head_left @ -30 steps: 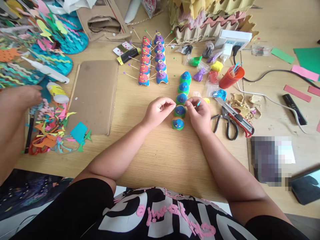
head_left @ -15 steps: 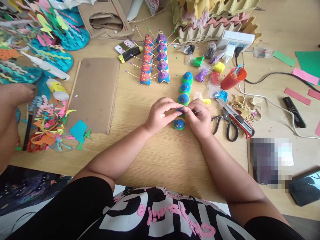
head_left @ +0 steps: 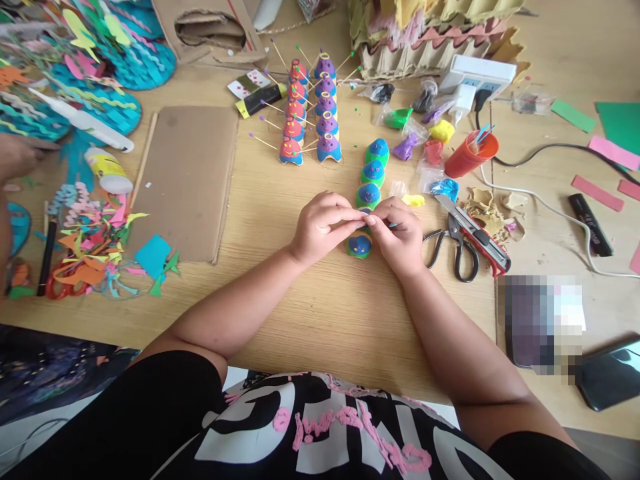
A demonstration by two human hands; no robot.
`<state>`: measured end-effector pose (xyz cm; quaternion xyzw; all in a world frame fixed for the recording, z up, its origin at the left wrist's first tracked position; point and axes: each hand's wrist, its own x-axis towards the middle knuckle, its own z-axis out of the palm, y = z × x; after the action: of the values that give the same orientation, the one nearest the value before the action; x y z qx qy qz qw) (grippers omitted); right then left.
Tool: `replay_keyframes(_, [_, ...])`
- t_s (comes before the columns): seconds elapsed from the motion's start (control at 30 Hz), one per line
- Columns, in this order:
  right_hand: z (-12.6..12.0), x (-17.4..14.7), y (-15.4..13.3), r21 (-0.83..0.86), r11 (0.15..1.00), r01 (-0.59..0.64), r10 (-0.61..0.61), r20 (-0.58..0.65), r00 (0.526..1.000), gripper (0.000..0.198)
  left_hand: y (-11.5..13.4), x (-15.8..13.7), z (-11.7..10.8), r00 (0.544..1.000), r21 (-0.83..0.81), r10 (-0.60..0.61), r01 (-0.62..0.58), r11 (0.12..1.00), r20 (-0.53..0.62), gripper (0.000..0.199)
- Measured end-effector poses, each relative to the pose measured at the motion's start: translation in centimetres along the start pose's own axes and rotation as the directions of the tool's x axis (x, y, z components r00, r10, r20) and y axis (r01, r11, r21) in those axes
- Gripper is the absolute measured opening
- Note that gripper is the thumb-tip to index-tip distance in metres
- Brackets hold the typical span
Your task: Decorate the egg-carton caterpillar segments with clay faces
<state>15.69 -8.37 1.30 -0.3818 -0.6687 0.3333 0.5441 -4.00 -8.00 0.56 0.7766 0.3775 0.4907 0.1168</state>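
My left hand [head_left: 321, 223] and my right hand [head_left: 400, 235] meet at the fingertips over a row of blue-and-green clay-covered caterpillar segments [head_left: 373, 175]. Thumb and forefinger of the left hand are pinched together; anything between them is too small to make out. The right hand is closed too, and the end of a thin blue stick [head_left: 393, 225] shows by its curled fingers. Just beneath the fingers, one segment is mostly hidden. Nearest me, the front segment [head_left: 359, 245] has small yellow dots on its blue top.
Finished red-and-blue [head_left: 291, 148] and purple-and-blue caterpillars [head_left: 329, 145] stand behind. At right lie scissors [head_left: 465, 257], a red utility knife [head_left: 483, 237], clay bags and an orange cup [head_left: 470, 155]. A cardboard sheet [head_left: 185, 187] and paper scraps lie left, near another person's hand [head_left: 23, 157].
The view has shifted slightly. My hands stay pinched together in nearly the same place. The other person's arm at the left has drawn back toward the edge.
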Motion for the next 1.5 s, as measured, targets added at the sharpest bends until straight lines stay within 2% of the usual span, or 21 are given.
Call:
replay_keyframes(0.17, [0.0, -0.1, 0.1, 0.031, 0.999, 0.021, -0.021, -0.002, 1.000, 0.033, -0.2, 0.0, 0.0, 0.999, 0.004, 0.035, -0.034, 0.999, -0.029, 0.021])
replay_keyframes(0.3, [0.1, -0.1, 0.0, 0.001, 1.000, 0.001, -0.001, -0.007, 1.000, 0.035, -0.3, 0.0, 0.1, 0.998, -0.016, 0.038, -0.039, 0.999, -0.050, 0.016])
replay_keyframes(0.4, [0.0, -0.1, -0.1, -0.060, 0.998, -0.025, 0.023, -0.038, 0.999, 0.040, 0.0, 0.1, -0.1, 0.998, -0.065, -0.018, 0.014, 0.998, -0.060, 0.014])
replay_keyframes(0.6, [0.0, -0.1, 0.5, -0.062, 0.991, -0.115, 0.100, -0.201, 0.974, 0.050, 0.3, 0.4, -0.1, 0.978, -0.267, -0.207, 0.193, 0.944, -0.026, 0.017])
replay_keyframes(0.73, [0.1, -0.1, 0.7, -0.068, 0.983, -0.170, 0.151, -0.218, 0.964, 0.052, 0.0, 0.4, 0.1, 0.959, -0.371, -0.283, 0.265, 0.890, 0.005, 0.023])
replay_keyframes(1.1, [0.2, -0.1, 0.9, -0.013, 0.971, -0.240, 0.229, -0.249, 0.941, 0.057, -0.1, 0.6, 0.1, 0.935, -0.438, -0.351, 0.336, 0.834, 0.050, 0.033])
replay_keyframes(1.5, [0.2, -0.1, 1.1, -0.037, 0.969, -0.245, 0.230, -0.240, 0.943, 0.056, -0.4, 0.3, 0.4, 0.921, -0.492, -0.382, 0.367, 0.789, 0.075, 0.020])
